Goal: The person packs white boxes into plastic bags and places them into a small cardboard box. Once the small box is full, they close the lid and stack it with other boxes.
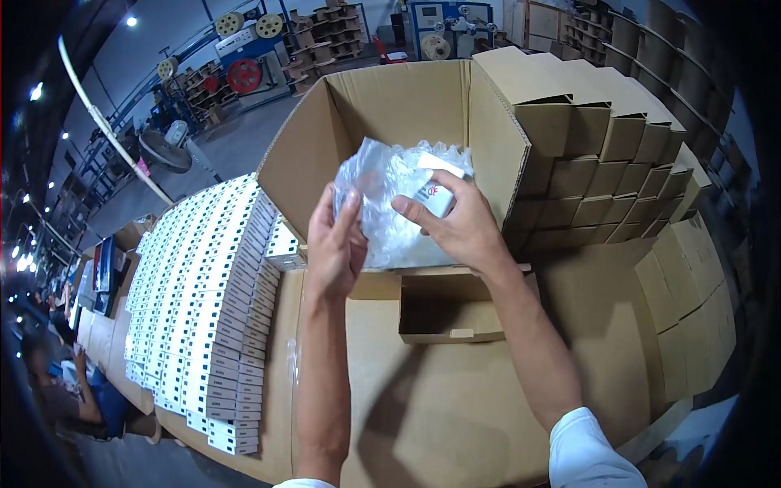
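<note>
My left hand (338,236) is closed on the edge of a clear plastic bag (366,175), pinched between thumb and fingers. In my right hand (464,220) is a small white box (435,195) with red and dark print, gripped between thumb and index finger against the bag. Both hands are over the front of a large open carton (399,98), where more crinkled clear plastic shows behind them. Just below my hands, an open brown cardboard box (451,325) lies on the cardboard-covered table (455,415), its inside in shadow.
Tight rows of white boxes (195,293) are stacked along the left. Folded brown boxes (602,171) are piled at the right, beside more brown boxes (683,301). A fan (167,146) and machines (455,28) stand beyond the table. Another person (77,390) sits at far left.
</note>
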{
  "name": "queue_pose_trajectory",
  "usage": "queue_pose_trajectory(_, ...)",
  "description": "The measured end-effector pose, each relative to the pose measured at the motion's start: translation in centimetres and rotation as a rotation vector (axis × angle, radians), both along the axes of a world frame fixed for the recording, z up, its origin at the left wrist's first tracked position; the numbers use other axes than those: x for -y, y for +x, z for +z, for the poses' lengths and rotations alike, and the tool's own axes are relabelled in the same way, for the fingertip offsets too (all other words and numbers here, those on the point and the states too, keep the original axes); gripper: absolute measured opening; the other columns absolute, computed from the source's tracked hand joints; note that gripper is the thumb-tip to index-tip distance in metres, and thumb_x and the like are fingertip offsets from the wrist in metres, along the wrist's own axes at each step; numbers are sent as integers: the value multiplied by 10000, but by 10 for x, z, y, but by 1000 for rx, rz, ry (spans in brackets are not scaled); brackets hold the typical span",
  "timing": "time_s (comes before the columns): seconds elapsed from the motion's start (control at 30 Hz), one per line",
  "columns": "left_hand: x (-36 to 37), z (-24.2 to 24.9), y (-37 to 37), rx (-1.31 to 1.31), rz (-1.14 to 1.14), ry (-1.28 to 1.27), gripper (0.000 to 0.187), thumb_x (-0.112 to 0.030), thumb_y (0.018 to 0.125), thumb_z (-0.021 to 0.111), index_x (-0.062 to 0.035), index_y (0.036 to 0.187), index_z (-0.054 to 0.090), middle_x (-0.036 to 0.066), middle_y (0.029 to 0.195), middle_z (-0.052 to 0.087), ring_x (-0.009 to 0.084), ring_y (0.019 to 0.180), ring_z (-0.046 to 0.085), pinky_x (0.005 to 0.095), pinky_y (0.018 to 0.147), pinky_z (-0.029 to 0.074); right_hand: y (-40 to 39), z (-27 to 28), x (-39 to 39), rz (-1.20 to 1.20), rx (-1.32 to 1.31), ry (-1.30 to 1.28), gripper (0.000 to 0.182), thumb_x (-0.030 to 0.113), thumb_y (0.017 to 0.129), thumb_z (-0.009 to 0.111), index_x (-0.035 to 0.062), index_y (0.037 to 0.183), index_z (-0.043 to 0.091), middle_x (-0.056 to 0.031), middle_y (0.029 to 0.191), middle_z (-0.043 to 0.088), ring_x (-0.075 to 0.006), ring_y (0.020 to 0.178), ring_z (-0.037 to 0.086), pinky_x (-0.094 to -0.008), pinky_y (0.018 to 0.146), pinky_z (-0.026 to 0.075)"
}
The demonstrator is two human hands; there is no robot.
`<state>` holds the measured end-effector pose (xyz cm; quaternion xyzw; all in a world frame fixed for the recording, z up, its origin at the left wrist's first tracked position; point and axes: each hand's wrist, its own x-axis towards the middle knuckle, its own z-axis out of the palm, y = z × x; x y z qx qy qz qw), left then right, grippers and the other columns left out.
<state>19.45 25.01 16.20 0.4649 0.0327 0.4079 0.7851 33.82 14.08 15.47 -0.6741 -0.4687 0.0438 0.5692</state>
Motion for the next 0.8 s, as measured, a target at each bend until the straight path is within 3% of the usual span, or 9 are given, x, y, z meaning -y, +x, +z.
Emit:
queue_pose_trajectory(0.1,31,-13,-27,19,88,39,238,-123,1060,541,18,1251,518,91,1174,633,124,1044,635,277,922,539,-31,-3,21,148,-301,136,441,327,873,812,-54,1060,691,-127,898,683,-182,874,634,-360,796,519)
queue_pose_trajectory(0.2,53,-47,-65,14,167,89,277,-111,1058,523,24,1299,504,102,1207,636,138,1074,650,266,940,549,-59,-16,49,150,-395,132,270,235,911,774,-18,989,719,-91,843,669,-104,765,577,-302,671,475)
queue_pose_trajectory(0.27,69,-65,-98,45,199,11,254,-107,1048,533,27,1262,516,95,1179,632,116,1054,636,244,917,543,-73,-10,76,57,-223,56,200,217,913,760,30,982,735,-84,827,642,-127,730,562,-303,656,465)
queue_pose_trajectory(0.4,105,-63,-143,-269,154,158,318,-105,1010,576,63,1277,535,80,1139,636,107,984,627,217,806,508,-97,-11,119,110,-27,-87,168,211,906,760,58,969,731,-88,799,598,-174,693,523,-324,667,455)
queue_pose_trajectory(0.47,132,-56,-153,-460,240,297,268,-156,1021,616,46,1197,619,40,1049,659,78,907,608,215,755,481,-112,-17,134,116,102,-58,175,222,902,766,65,969,728,-87,784,590,-177,703,527,-333,680,459)
queue_pose_trajectory(0.53,148,-65,-160,-601,264,359,249,-187,1025,635,31,1142,658,17,992,666,61,870,589,212,736,466,-127,-24,147,120,-57,-119,257,267,919,764,30,1011,724,-70,796,613,-162,741,569,-330,686,478)
queue_pose_trajectory(0.57,161,-69,-155,-501,427,359,200,-184,1036,624,7,1027,679,-28,821,631,34,702,522,221,599,415,-137,-33,155,121,-176,-112,279,277,925,760,16,1016,722,-68,803,622,-157,749,577,-328,685,480)
queue_pose_trajectory(0.63,177,-80,-155,-463,511,281,198,-183,1046,607,1,989,657,-36,806,600,31,698,498,212,599,398,-155,-54,168,186,-472,-68,355,316,946,744,-33,1001,720,-71,847,655,-138,748,579,-309,664,473)
queue_pose_trajectory(0.8,202,-106,-159,-407,674,186,296,-248,1087,528,-21,917,614,-46,815,547,40,725,450,222,626,370,-187,-109,204,153,-413,-109,337,316,944,743,-20,952,726,-68,819,634,-140,774,579,-304,668,469)
